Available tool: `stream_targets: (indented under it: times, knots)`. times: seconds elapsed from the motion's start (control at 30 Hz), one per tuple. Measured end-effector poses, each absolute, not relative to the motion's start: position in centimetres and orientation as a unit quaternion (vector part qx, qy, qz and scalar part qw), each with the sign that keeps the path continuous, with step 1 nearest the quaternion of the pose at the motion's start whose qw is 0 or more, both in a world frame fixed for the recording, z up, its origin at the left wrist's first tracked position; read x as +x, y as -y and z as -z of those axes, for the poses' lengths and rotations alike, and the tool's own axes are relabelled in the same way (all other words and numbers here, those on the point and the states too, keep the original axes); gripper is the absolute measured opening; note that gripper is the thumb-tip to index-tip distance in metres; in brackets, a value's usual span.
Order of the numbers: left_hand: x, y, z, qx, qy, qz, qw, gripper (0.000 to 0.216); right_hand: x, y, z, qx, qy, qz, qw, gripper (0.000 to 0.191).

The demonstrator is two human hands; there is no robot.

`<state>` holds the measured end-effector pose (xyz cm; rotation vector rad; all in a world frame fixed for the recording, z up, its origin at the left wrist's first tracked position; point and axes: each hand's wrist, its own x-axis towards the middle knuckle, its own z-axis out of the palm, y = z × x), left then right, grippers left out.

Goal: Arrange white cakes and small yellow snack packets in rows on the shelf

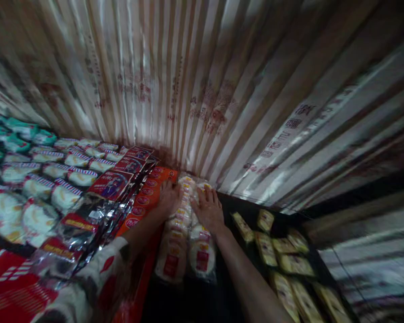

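Pale, round, clear-wrapped packs (181, 225) lie in two adjacent rows

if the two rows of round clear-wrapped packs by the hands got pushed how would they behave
The round packs would probably slide fairly easily, as their clear wrapping looks shiny. They seem unlikely to roll, since the nearest ones appear to lie flat. Packed close in rows, neighbours may shift together if the right hand pushes.

The left sleeve (96, 273) is white with red and dark shapes. The left hand (170, 198) and right hand (208, 210) are bare.
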<state>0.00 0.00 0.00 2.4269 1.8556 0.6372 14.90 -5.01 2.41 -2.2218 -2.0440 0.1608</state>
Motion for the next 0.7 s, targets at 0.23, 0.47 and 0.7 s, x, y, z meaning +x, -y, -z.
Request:
stream_targets:
  times: [0.23, 0.47, 0.7]
  knots:
    - [-0.9, 0.5, -0.2, 0.764, -0.592, -0.255, 0.034, 0.036, 15.1, 5.0, -2.0, -0.731, 0.678, -0.036, 0.065, 0.058]
    - [-2.1, 2.8, -0.1, 0.782, -0.557, -0.276, 0.047, 0.030, 15.1, 5.0, -1.8, -0.728, 0.680, -0.028, 0.076, 0.057]
    - [-1.0, 3.8, 0.6, 0.776, -0.564, -0.275, 0.062, 0.033, 15.2, 4.9, -2.2, -0.724, 0.685, -0.033, 0.072, 0.056]
